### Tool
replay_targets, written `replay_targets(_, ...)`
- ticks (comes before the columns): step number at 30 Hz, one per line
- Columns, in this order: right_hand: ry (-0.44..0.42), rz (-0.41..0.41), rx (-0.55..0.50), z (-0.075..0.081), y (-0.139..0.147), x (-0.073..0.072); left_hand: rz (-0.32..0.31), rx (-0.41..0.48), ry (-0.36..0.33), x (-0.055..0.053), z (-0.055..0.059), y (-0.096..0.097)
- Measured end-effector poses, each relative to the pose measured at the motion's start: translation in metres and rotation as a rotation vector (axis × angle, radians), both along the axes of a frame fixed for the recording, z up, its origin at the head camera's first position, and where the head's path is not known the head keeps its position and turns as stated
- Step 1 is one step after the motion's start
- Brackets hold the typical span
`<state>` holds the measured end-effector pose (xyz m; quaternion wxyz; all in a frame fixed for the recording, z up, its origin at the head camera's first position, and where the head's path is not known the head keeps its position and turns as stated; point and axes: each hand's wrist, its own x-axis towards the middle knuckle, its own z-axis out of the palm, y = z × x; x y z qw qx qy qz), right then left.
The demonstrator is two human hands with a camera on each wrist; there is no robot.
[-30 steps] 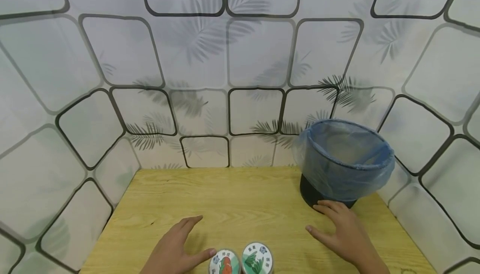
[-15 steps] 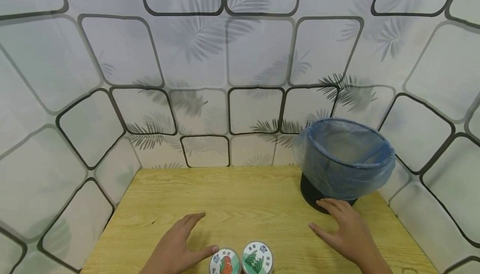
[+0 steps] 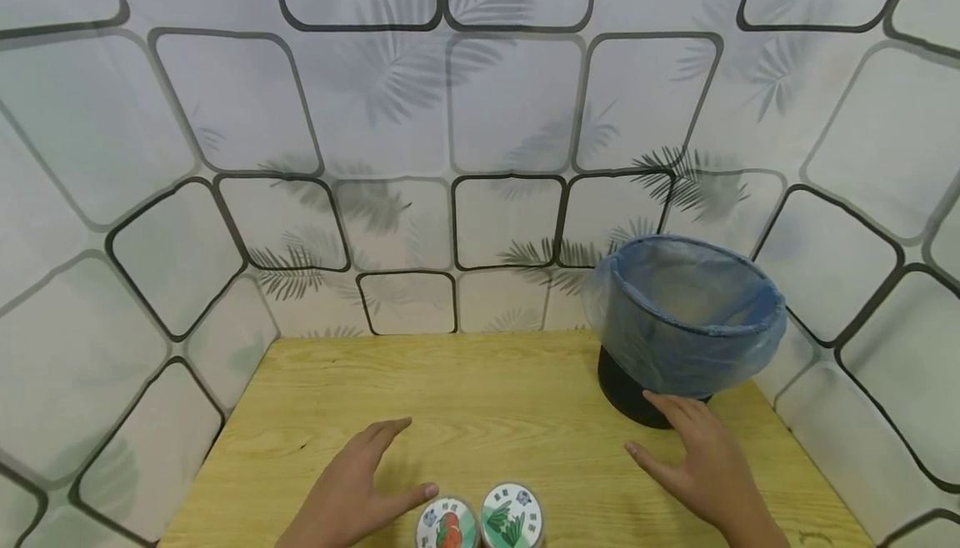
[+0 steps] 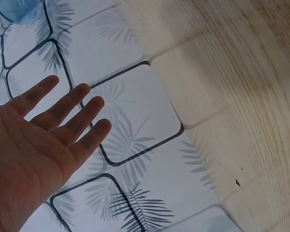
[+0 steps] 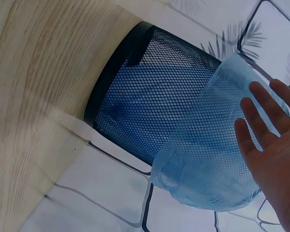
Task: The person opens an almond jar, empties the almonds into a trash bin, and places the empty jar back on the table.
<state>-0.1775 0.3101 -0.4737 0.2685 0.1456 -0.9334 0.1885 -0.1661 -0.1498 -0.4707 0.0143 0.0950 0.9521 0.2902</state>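
Note:
Two round containers with white printed lids stand side by side at the front edge of the head view. The left lid (image 3: pixel 447 525) shows a red-orange vegetable or fruit; the right lid (image 3: pixel 512 516) shows green leaves or pods. My left hand (image 3: pixel 351 485) is held just left of them, fingers extended and thumb tip by the left lid. My right hand (image 3: pixel 705 469) is over the table to the right, fingers spread and holding nothing. In front of it stands a black mesh waste bin (image 5: pixel 149 92) lined with a blue plastic bag (image 3: pixel 690 348).
The table (image 3: pixel 420 390) has a yellow wood-grain top. White covering with dark rounded frames and palm leaves (image 3: pixel 510 223) rises along its back and both sides. The bin occupies the back right corner.
My right hand has shifted slightly right and its fingers have straightened a little. The left hand has risen very slightly. The lids and the bin stay in place.

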Motion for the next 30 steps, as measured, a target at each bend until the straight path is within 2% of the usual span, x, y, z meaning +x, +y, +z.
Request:
replay_targets(13,0.046,-0.012,-0.046,0.003,0.004,0.002,0.002,0.015,0.107,-0.006,0.002,0.004)
replay_targets(21,0.093,-0.019,-0.069,-0.001,0.01,0.003,-0.012,0.034,0.107,-0.008,0.002,0.009)
replay_targets(30,0.18,-0.032,-0.105,0.0,0.012,0.0,-0.035,0.043,0.141,-0.011,0.008,0.016)
